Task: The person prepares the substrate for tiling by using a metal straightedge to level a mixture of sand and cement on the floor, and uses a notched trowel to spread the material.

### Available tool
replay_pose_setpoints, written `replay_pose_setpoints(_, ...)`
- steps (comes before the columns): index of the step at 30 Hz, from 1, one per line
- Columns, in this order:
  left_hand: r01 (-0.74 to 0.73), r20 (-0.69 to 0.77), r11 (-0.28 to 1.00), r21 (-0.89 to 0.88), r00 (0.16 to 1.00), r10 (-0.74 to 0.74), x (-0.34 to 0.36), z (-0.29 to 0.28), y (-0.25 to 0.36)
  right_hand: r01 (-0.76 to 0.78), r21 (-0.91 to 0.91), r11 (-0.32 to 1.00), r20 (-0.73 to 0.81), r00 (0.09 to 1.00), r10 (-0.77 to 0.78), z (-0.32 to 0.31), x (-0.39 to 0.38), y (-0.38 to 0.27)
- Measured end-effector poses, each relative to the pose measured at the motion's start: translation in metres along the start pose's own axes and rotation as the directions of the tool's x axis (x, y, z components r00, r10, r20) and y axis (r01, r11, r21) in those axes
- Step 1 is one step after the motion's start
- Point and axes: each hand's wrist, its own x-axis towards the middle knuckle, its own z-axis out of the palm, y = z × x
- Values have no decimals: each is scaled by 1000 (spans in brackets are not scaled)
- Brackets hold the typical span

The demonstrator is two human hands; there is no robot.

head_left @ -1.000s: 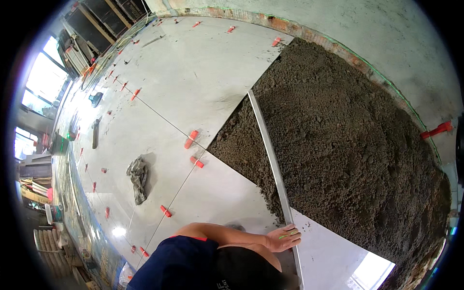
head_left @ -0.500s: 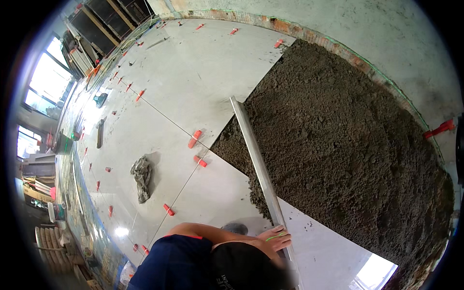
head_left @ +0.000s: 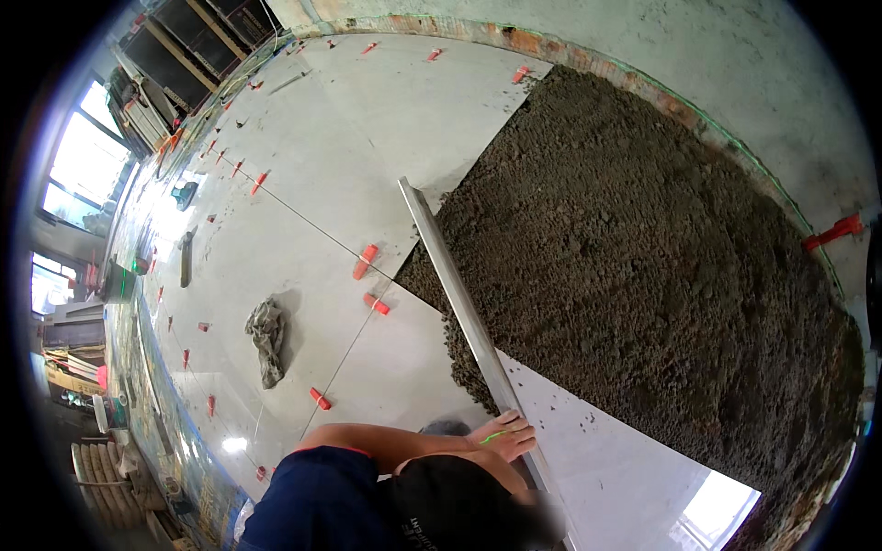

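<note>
Neither of my hands is in view. At the lower middle a co-worker in a dark cap [head_left: 441,500] and navy shirt [head_left: 317,496] leans over the floor. The co-worker's hand [head_left: 507,435] is closed around a long metal straightedge [head_left: 467,321]. This bar lies slantwise, crossing the left corner of a bed of dark, crumbly mortar [head_left: 625,257]. Its far end rests over a pale floor tile [head_left: 367,129], and its near end runs off the lower edge. Loose mortar spills onto the tile left of the bar.
Red levelling wedges [head_left: 366,262] line the tile joints. A crumpled grey rag [head_left: 266,342], a mallet-like tool [head_left: 186,259] and a teal tool [head_left: 184,195] lie on the left. A bare wall [head_left: 735,92] curves round the mortar's far side. Coiled hose [head_left: 96,482] sits lower left.
The co-worker's hand and the straightedge have shifted left, with the bar's far end farther over the tile. The cap and shoulder have also moved left. The whole view has shifted slightly.
</note>
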Motion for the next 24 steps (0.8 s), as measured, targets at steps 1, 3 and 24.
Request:
replay_pose_setpoints(1,1,6,1000,-14,1000,-1,1,-4,-3,5,-7,1000,0,1000,-5,2,-5,4)
replay_pose_setpoints(3,3,21,999,-50,1000,-2,5,-11,-11,23,-19,1000,-8,1000,-24,6,-20,13)
replay_pose_setpoints(24,65,54,929,365,994,-91,-36,-28,-145,-203,110,973,76,978,195,-13,-4,-4)
